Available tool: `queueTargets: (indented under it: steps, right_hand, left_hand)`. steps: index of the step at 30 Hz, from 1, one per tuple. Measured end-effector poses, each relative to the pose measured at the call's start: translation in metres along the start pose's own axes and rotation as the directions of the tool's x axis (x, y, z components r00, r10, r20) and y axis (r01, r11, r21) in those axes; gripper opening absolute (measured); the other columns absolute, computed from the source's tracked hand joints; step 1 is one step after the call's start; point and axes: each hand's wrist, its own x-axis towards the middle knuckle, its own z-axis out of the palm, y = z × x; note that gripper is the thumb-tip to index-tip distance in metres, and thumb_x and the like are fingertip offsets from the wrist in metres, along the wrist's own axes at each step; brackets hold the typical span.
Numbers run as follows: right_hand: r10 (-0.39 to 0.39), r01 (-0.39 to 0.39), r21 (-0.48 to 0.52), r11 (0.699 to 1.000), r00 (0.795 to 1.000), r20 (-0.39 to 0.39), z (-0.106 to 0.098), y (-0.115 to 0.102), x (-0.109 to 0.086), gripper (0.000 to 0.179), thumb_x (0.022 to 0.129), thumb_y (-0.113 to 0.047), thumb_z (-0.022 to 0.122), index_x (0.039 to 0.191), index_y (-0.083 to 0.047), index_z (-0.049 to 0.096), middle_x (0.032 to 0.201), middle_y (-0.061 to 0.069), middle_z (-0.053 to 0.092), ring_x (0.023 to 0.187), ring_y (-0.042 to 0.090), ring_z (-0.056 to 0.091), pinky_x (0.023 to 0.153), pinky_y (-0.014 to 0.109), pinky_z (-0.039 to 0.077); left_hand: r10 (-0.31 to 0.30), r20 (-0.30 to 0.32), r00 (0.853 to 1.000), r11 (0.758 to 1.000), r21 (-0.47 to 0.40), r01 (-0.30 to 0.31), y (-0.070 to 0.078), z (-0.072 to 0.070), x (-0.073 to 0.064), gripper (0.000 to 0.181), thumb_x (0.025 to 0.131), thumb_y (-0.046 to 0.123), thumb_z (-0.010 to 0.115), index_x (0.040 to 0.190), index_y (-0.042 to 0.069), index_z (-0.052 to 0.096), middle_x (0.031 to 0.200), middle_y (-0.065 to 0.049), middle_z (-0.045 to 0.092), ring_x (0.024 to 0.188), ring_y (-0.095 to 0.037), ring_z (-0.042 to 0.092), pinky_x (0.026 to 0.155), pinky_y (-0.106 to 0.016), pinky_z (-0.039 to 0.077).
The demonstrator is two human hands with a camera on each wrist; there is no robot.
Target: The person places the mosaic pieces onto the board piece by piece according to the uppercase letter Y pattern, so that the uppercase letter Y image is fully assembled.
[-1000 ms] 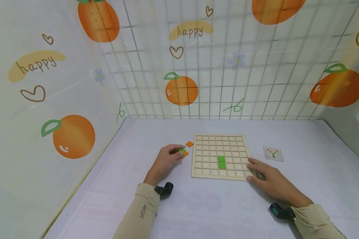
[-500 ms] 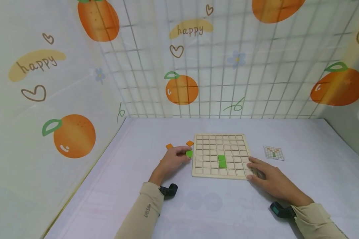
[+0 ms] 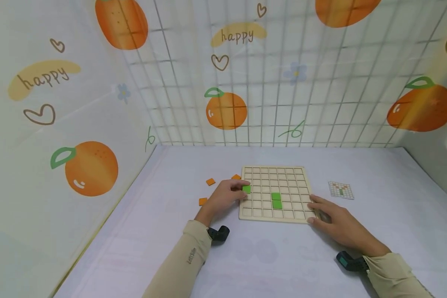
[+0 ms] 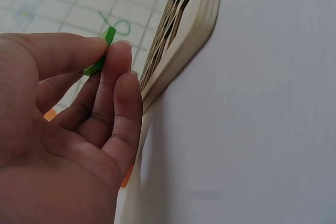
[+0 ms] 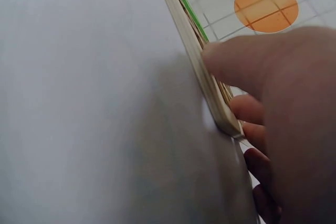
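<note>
My left hand (image 3: 225, 196) pinches a green square tile (image 3: 246, 189) between thumb and fingers, over the left edge of the wooden grid board (image 3: 258, 213). In the left wrist view the tile (image 4: 109, 36) is tilted and partly hidden by the fingertips. My right hand (image 3: 335, 221) rests on the board's near right corner, its thumb and fingertips touching the rim. In the right wrist view the thumb of the right hand (image 5: 294, 82) lies on the board's edge (image 5: 197, 69). Two green tiles (image 3: 276, 200) sit in the grid, one behind the other.
Orange tiles lie left of the board: one (image 3: 210, 181) behind my left hand, one (image 3: 203, 201) beside its wrist, another (image 3: 236, 177) by the board's far left corner. A small card (image 3: 341, 190) with a coloured grid pattern lies to the right. A printed curtain (image 3: 275, 103) stands behind.
My left hand has carried the green tile rightward, from among the orange tiles to over the board's left edge, uncovering orange tiles. My right hand has stayed at the board's corner.
</note>
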Motion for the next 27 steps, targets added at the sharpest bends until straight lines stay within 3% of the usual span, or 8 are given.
queueTargets:
  steps: [8,18,27]
  right_hand:
    - [0.017,-0.017,-0.016,1.0,1.0,0.007,0.0,0.0,0.001,0.06,0.096,-0.046,0.065,0.139,-0.005,0.059,0.155,0.016,0.041,0.141,0.045,0.033,0.108,0.064,0.029]
    - [0.015,-0.015,-0.005,1.0,1.0,0.01,0.001,0.0,0.001,0.058,0.097,-0.044,0.066,0.139,-0.005,0.059,0.155,0.016,0.04,0.142,0.045,0.032,0.108,0.064,0.028]
    - [0.018,-0.018,-0.006,1.0,1.0,0.008,0.0,0.001,0.0,0.058,0.096,-0.044,0.066,0.139,-0.005,0.059,0.155,0.015,0.04,0.142,0.045,0.033,0.108,0.064,0.029]
  left_hand:
    - [-0.007,0.025,1.0,0.999,0.032,0.006,0.005,0.01,0.014,0.032,0.095,0.018,0.068,0.127,0.02,0.071,0.105,0.006,0.067,0.102,-0.014,0.057,0.092,-0.034,0.045]
    - [-0.012,0.036,0.999,0.992,0.124,0.008,0.017,0.021,0.026,0.033,0.093,0.021,0.072,0.126,0.022,0.071,0.105,0.009,0.065,0.098,-0.012,0.059,0.086,-0.033,0.049]
    - [-0.01,0.04,0.999,0.991,0.134,0.005,0.02,0.03,0.038,0.034,0.091,0.016,0.072,0.124,0.022,0.071,0.107,0.008,0.063,0.101,-0.011,0.059,0.083,-0.032,0.05]
